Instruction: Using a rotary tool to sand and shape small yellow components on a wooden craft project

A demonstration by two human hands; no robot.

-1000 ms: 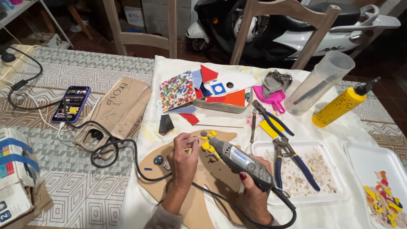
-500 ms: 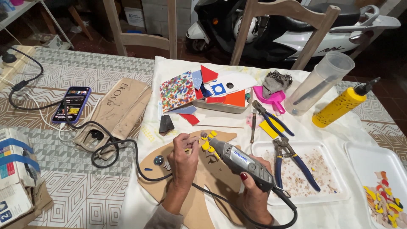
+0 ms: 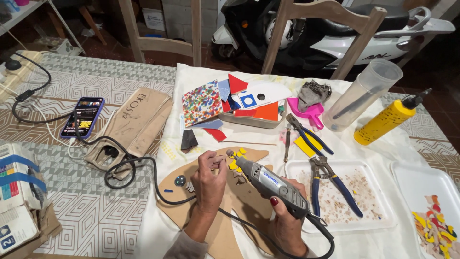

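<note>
Grey rotary tool [image 3: 270, 184]: right hand [image 3: 287, 220] grip wrapped around it. Left hand [image 3: 209, 180], nine o'clock, pinches small tile piece [image 3: 221, 163] over wooden cutout [image 3: 239, 201].

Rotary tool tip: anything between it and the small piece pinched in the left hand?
Nothing visible. The rotary tool in the right hand has its tip right at the small piece held by the left hand.

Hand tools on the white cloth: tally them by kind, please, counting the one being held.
Grey corded rotary tool, held in the right hand: 1
Blue-handled pliers or nippers: 2
Total: 3
The left hand pinches a small piece at the tool's tip.
</note>
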